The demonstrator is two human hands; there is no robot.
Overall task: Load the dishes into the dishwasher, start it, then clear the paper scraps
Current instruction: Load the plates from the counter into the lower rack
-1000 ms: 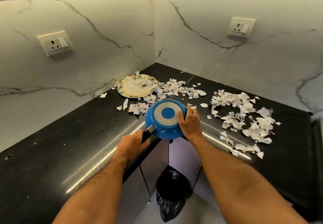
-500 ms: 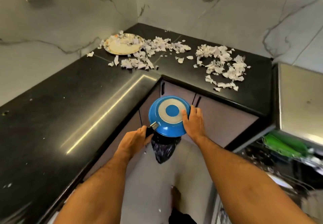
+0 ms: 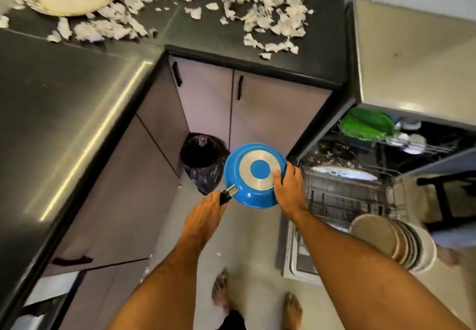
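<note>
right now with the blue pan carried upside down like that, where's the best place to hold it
By the black handle, from the side nearest the body, as the left hand does now. The blue pan is bottom up, so its smooth round base offers nothing to curl round; the handle sticks out low on the left. The right hand steadying the far rim looks sensible, since a one-handed hold might let the pan tip.

Blue pan (image 3: 248, 195) held upside down, just left of the dishwasher rack (image 3: 342, 195). Left hand (image 3: 203, 213) grips its handle. Right hand (image 3: 289, 188) holds its rim.
</note>
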